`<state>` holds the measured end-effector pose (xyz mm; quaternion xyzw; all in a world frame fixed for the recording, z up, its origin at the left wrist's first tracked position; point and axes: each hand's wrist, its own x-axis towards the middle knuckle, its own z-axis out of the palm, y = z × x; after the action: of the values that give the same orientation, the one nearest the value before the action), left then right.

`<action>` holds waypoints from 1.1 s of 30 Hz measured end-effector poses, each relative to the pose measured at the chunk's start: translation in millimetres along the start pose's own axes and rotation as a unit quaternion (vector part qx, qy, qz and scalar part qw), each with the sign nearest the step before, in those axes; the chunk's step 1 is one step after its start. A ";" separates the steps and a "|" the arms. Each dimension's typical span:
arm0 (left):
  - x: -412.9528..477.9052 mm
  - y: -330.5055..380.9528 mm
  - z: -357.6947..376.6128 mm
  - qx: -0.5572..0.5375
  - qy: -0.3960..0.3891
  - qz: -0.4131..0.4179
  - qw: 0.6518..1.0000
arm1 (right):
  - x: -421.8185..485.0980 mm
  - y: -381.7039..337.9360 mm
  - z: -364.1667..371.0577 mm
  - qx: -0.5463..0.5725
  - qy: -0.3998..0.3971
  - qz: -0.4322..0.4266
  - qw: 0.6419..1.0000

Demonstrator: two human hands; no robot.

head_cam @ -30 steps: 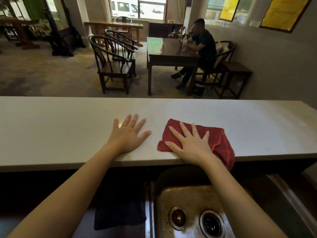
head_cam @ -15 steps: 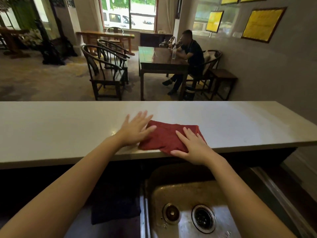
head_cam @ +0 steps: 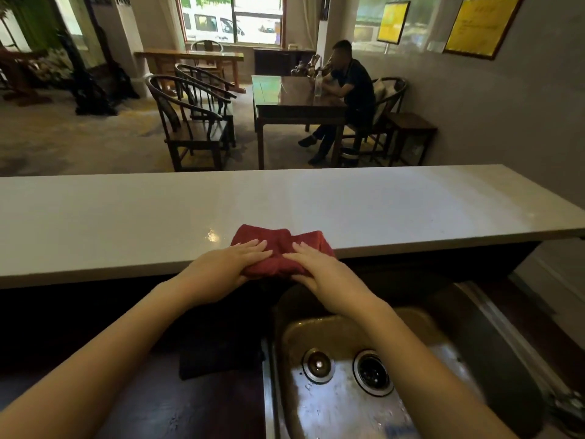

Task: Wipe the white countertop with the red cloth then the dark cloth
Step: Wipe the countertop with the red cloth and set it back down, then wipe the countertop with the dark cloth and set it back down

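I'm watching the head cam; both hands are lying on the red cloth (head_cam: 280,245), which is sitting bunched at the near edge of the white countertop (head_cam: 411,204), its front fold hanging just over that edge; left hand (head_cam: 226,263) is pressing the cloth's left part, fingers (head_cam: 253,248) stretched flat and together, not clenched; right hand (head_cam: 319,267) is doing likewise on the cloth's right part, fingers (head_cam: 300,251) flat, thumb running along the cloth's front fold; whether either thumb is pinching fabric from under, I can't tell; fingertips of the two hands are nearly meeting over the cloth's middle.

Dark cloth (head_cam: 218,359) is lying flat on the dark lower surface below the countertop, just beside the sink (head_cam: 332,403), on the sink's left; nothing touching it; sink is directly below the red cloth, wet, w/ two round drain fittings in its floor.

Small shiny wet spot on the countertop just left of the red cloth's far corner; rest of the top is looking bare and matte.

Beyond the countertop: a wooden table (head_cam: 294,99) w/ a seated person (head_cam: 348,90) at its right side; two round-backed chairs (head_cam: 193,122) to the table's left.
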<state>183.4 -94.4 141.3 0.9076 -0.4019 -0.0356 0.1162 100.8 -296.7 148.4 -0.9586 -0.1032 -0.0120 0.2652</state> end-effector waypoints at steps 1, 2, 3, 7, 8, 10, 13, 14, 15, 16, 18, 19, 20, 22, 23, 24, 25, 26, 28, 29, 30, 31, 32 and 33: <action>-14.7 -2.7 -1.9 0.011 0.000 -0.007 1.000 | -1.8 -7.4 2.7 0.019 -0.014 -0.008 1.000; -29.5 -4.9 -2.2 0.024 0.001 -0.011 1.000 | -4.1 -14.8 6.3 0.039 -0.029 -0.017 0.999; -44.9 -6.4 0.2 0.037 0.000 -0.014 0.999 | -6.9 -20.9 11.1 0.058 -0.048 -0.027 0.997; -101.5 -8.7 31.8 0.013 -0.038 -0.048 0.998 | -22.0 -33.9 46.6 0.100 -0.151 -0.038 0.983; -112.7 -9.2 42.1 -0.009 -0.056 -0.061 0.997 | -24.5 -35.2 58.2 0.094 -0.183 -0.035 0.978; -133.5 -10.0 63.7 -0.046 -0.086 -0.081 0.992 | -27.9 -37.1 83.9 0.076 -0.236 -0.033 0.968; -161.2 -9.8 92.1 -0.072 -0.098 -0.110 0.987 | -34.6 -37.0 121.7 0.056 -0.271 -0.049 0.960; -170.4 -9.4 100.8 -0.081 -0.097 -0.118 0.985 | -39.3 -36.9 135.2 0.048 -0.273 -0.058 0.959; -180.8 -7.1 109.3 -0.085 -0.104 -0.129 0.983 | -45.8 -36.9 148.9 0.039 -0.271 -0.060 0.960; -190.2 -2.6 116.0 -0.088 -0.108 -0.135 0.981 | -53.7 -36.1 160.6 0.025 -0.268 -0.056 0.961; -209.2 9.3 129.3 -0.069 -0.083 -0.118 0.987 | -73.0 -33.7 186.8 -0.018 -0.284 -0.054 0.957; -217.2 15.8 136.4 -0.038 -0.084 -0.105 0.990 | -83.8 -32.7 197.8 -0.042 -0.295 -0.057 0.953; -225.1 21.2 144.9 -0.004 -0.097 -0.097 0.991 | -95.3 -32.6 207.5 -0.065 -0.305 -0.062 0.948; -238.8 26.7 165.1 0.009 -0.119 -0.097 0.988 | -116.9 -32.4 220.7 -0.118 -0.281 -0.084 0.949; -244.7 27.2 174.9 0.000 -0.137 -0.100 0.986 | -123.6 -33.5 224.5 -0.138 -0.276 -0.080 0.948; -250.3 29.0 183.7 -0.005 -0.148 -0.104 0.983 | -128.9 -34.5 228.6 -0.156 -0.268 -0.081 0.947; -256.0 31.6 190.4 -0.004 -0.148 -0.110 0.983 | -133.5 -35.7 232.0 -0.161 -0.258 -0.083 0.949; -259.7 33.2 194.7 0.004 -0.141 -0.114 0.983 | -137.4 -34.4 234.5 -0.163 -0.256 -0.088 0.949; -263.5 35.9 199.5 0.011 -0.148 -0.123 0.981 | -144.3 -29.0 239.0 -0.176 -0.245 -0.094 0.949; -264.3 36.3 199.5 0.017 -0.150 -0.127 0.980 | -146.2 -27.7 239.5 -0.182 -0.238 -0.088 0.950; -265.2 36.3 199.2 0.028 -0.150 -0.127 0.980 | -146.5 -26.8 238.9 -0.187 -0.237 -0.087 0.949; -265.1 35.6 198.2 0.035 -0.150 -0.123 0.980 | -146.5 -26.6 237.7 -0.179 -0.246 -0.086 0.949; -265.3 34.7 197.6 0.032 -0.149 -0.118 0.981 | -146.3 -26.9 236.9 -0.155 -0.262 -0.079 0.949; -265.3 34.1 195.3 0.023 -0.145 -0.114 0.983 | -145.1 -27.9 236.4 -0.121 -0.274 -0.070 0.951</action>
<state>-51.0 43.6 -47.7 0.9349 -0.3095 -0.1708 0.0307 -54.4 -180.2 -51.8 -0.9401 -0.2367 0.2205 0.1075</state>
